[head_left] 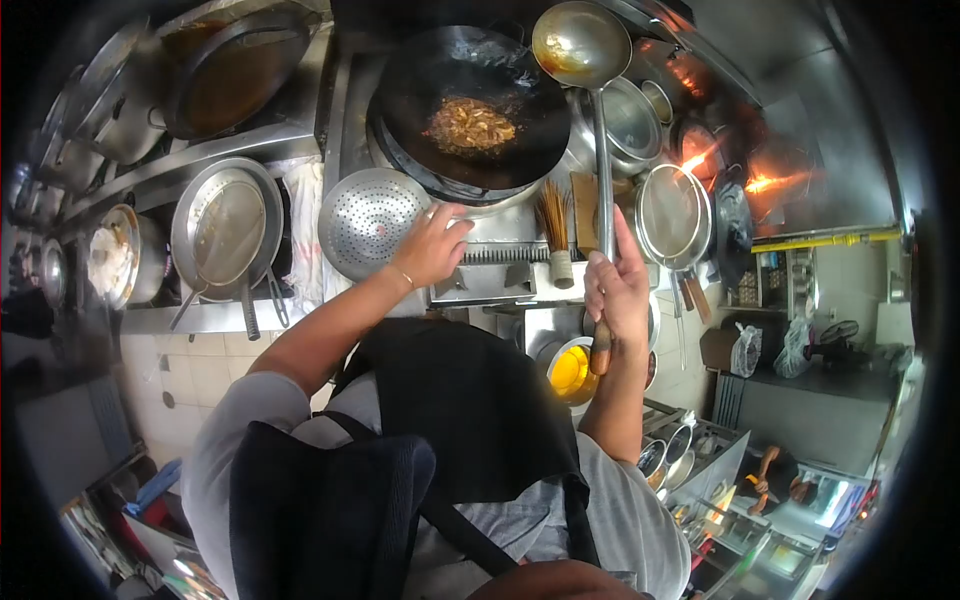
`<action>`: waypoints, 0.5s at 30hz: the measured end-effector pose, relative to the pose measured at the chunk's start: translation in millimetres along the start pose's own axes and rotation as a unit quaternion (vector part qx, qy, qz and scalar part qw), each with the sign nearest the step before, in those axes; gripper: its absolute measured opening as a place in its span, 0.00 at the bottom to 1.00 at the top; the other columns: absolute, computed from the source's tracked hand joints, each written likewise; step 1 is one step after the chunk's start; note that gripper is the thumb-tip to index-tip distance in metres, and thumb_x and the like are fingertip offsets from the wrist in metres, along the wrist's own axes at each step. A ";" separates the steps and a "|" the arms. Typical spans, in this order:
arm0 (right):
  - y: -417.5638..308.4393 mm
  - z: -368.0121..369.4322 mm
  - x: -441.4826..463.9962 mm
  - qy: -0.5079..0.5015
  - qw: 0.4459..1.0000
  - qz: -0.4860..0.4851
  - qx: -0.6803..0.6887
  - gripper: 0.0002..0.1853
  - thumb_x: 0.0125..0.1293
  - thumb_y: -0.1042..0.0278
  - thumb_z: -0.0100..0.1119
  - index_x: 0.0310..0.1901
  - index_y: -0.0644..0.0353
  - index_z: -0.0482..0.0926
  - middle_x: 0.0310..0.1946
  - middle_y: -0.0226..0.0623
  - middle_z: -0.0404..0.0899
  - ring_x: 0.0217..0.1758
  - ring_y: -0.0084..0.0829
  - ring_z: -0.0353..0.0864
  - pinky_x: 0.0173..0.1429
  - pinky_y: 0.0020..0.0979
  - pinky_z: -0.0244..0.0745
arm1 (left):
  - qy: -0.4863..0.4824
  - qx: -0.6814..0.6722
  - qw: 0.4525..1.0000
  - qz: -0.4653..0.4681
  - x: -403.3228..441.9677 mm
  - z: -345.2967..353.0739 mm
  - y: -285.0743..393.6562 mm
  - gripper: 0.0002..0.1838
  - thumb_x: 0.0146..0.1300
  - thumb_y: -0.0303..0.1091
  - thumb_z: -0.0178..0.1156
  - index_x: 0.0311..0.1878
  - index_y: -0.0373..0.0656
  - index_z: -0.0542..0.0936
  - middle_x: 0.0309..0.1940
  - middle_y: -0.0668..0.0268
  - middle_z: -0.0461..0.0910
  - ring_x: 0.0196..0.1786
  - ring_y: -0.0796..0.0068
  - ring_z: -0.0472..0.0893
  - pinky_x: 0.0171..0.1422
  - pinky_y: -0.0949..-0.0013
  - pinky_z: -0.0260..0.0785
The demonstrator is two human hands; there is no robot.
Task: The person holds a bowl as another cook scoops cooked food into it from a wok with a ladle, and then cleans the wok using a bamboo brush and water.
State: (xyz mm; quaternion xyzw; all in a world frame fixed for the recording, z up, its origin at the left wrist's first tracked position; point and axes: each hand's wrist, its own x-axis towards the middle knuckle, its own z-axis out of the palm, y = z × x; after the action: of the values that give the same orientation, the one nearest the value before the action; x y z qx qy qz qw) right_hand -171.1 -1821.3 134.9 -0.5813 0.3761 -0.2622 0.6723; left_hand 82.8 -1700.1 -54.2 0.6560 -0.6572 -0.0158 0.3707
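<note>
A steel counter (215,322) runs along the left, carrying cookware up to the stove. The black wok (405,85) is the biggest vessel near the person, standing on the stove straight ahead. A wide dark pan (245,85) with brown contents sits at the upper left, and below it a round strainer rests over a metal bowl (188,205).

The long ladle (604,160) stretches from its wooden grip up past the wok, its bowl overlapping the wok's right edge. Its handle cuts across the view of a brown block (585,200) and partly covers the metal vessels behind. A perforated skimmer (365,215) lies just before the wok on the left; mesh strainers (668,208) sit to the right, with flames (775,183) beyond them.

The right hand (622,288) is closed around the ladle's lower handle, index finger lying extended. The left hand (432,246) is loosely bent over the skimmer's right rim — whether it grips anything I cannot tell. A pot of yellow liquid (572,374) sits low, partly behind the ladle's grip. Smaller still: a bristle brush (556,222) between the hands, and browned food pieces (472,126) heaped inside the wok.
</note>
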 end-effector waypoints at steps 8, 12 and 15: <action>128.1 -55.4 128.3 0.009 0.941 -0.075 -0.329 0.38 0.75 0.77 0.55 0.85 0.51 0.59 0.31 0.28 0.80 0.18 0.18 0.69 0.20 0.26 0.68 | -0.029 0.100 0.993 -0.056 29.9 10.3 2.2 0.34 0.65 0.35 0.68 0.74 0.41 0.73 0.77 0.51 0.66 0.80 0.47 0.64 0.85 0.44 0.56; 169.7 -67.8 181.7 0.022 0.869 -0.234 -0.435 0.38 0.74 0.75 0.58 0.84 0.53 0.61 0.30 0.33 0.82 0.20 0.24 0.75 0.24 0.32 0.73 | -0.073 0.116 0.986 -0.091 31.6 16.0 6.2 0.39 0.66 0.35 0.67 0.79 0.40 0.67 0.79 0.50 0.64 0.84 0.45 0.60 0.88 0.43 0.52; 192.6 -39.9 195.4 -0.014 0.910 -0.099 -0.402 0.38 0.72 0.73 0.59 0.83 0.51 0.61 0.35 0.50 0.89 0.33 0.48 0.90 0.42 0.51 0.83 | -0.053 0.144 0.984 -0.093 32.4 19.5 12.2 0.38 0.65 0.35 0.68 0.78 0.40 0.69 0.76 0.51 0.68 0.81 0.47 0.64 0.87 0.44 0.53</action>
State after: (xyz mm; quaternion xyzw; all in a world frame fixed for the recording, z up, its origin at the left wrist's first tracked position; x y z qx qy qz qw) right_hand -106.5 -1962.9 -94.5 -0.8404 0.3803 -0.1461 0.3574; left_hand 66.9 -1735.8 -47.0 0.7591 -0.6075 0.0095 0.2339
